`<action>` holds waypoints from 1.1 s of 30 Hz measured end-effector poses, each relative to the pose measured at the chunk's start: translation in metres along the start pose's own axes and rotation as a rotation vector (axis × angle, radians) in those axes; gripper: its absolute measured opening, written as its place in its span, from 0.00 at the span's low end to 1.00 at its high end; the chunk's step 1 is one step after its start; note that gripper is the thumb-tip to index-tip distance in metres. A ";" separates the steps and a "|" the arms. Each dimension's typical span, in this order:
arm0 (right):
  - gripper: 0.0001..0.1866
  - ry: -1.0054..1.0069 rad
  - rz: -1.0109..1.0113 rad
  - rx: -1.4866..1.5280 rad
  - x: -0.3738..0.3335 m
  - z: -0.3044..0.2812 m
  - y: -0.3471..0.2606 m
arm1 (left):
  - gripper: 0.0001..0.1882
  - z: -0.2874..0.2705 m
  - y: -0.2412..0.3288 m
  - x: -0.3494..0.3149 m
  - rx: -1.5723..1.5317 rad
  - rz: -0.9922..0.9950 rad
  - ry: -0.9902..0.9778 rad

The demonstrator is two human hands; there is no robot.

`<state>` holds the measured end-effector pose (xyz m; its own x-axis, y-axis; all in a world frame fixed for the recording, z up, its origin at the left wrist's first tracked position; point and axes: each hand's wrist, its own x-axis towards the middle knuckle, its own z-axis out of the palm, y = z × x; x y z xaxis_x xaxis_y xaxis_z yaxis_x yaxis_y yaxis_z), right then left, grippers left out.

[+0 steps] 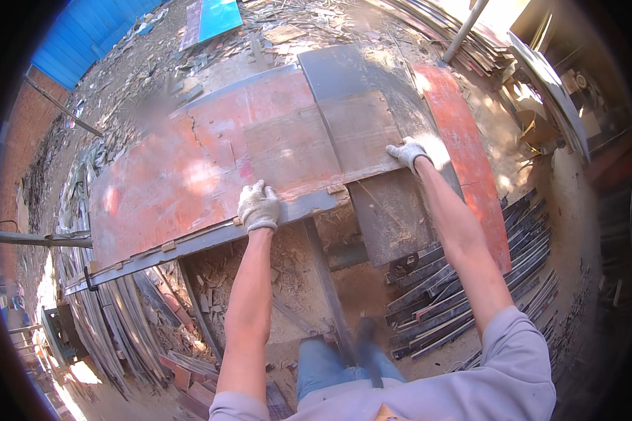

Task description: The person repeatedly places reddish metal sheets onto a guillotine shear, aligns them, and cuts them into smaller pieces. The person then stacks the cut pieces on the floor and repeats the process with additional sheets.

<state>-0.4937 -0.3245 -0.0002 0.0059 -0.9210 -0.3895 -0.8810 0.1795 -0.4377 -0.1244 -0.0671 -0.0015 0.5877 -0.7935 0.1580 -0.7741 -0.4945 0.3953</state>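
A brown plywood board (288, 147) lies flat on a work table covered by a worn red-orange sheet (161, 175). My left hand (258, 206), in a whitish work glove, is at the board's near left corner, fingers bent over its near edge. My right hand (409, 153), gloved the same way, holds the near right corner with its fingers on top. Its thumb is hard to make out. Under the right end, a dark panel (390, 217) slopes toward me. A grey metal rail (218, 237) runs along the table's front edge.
Stacked dark strips (463, 281) lie on the ground at the right, beside a long red panel (463, 154). Long thin offcuts (105, 330) lean at lower left. Wood scraps (281, 63) litter the far ground. A blue sheet wall (84, 38) stands at far left.
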 end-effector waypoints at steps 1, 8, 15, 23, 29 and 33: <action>0.42 -0.023 0.006 -0.003 -0.005 -0.007 0.002 | 0.17 0.001 0.003 0.002 -0.021 0.022 0.009; 0.35 0.059 0.060 0.080 0.004 0.009 -0.008 | 0.15 0.003 -0.005 0.005 -0.010 0.008 0.023; 0.37 0.063 0.011 -0.022 0.044 -0.017 0.016 | 0.15 0.015 0.009 0.036 -0.053 0.070 -0.001; 0.18 -0.408 -0.007 0.797 -0.133 -0.064 0.071 | 0.27 0.002 -0.008 0.005 0.052 -0.053 0.030; 0.25 -0.278 0.234 1.030 -0.352 -0.130 0.224 | 0.32 -0.024 0.006 -0.114 0.027 -0.138 -0.190; 0.19 -0.200 0.275 1.017 -0.374 -0.194 0.208 | 0.34 -0.037 0.001 -0.209 0.090 -0.125 -0.109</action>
<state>-0.7707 -0.0101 0.2119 0.0256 -0.7483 -0.6628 -0.0569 0.6609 -0.7483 -0.2394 0.1117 -0.0004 0.6553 -0.7553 0.0120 -0.7175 -0.6174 0.3226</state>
